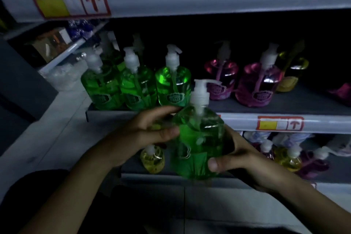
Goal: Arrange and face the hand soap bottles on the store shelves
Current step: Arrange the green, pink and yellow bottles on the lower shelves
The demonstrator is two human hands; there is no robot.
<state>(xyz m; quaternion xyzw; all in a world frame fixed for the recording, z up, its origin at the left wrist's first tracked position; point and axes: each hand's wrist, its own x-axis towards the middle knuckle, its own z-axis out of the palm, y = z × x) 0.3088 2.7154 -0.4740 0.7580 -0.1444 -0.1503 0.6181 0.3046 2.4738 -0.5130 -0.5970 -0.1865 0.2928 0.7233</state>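
From the head camera I see one clear plastic pump bottle of green hand soap (pixel 199 144) held upright in front of the shelves, off any shelf, with its white pump head (pixel 201 89) on top and the spout pointing right. Both hands are on it. My left hand (pixel 144 131) curls round its upper left shoulder, thumb on the front and fingers reaching behind. My right hand (pixel 241 159) grips its lower right side, thumb pressed on the front and fingers wrapped round the back.

Just above and left of the held bottle, a row of three matching green soap bottles (pixel 137 85) stands at the front edge of the grey metal middle shelf (pixel 296 102), with more green bottles behind them in the dark. Above and right of the held bottle, two pink soap bottles (pixel 258 85) stand on the same shelf, well apart from the green row, and a yellow bottle (pixel 288 74) sits further right and further back.

A red-bordered price tag with a yellow patch and an arrow (pixel 280 123) is fixed to the shelf edge right of the held bottle. Low on its left, a small yellow soap bottle (pixel 152 157) stands on the lower shelf (pixel 133 167). To its right on that shelf are another yellow bottle (pixel 288 159) and a dark purple one (pixel 313 163). The labels are too blurred to read.
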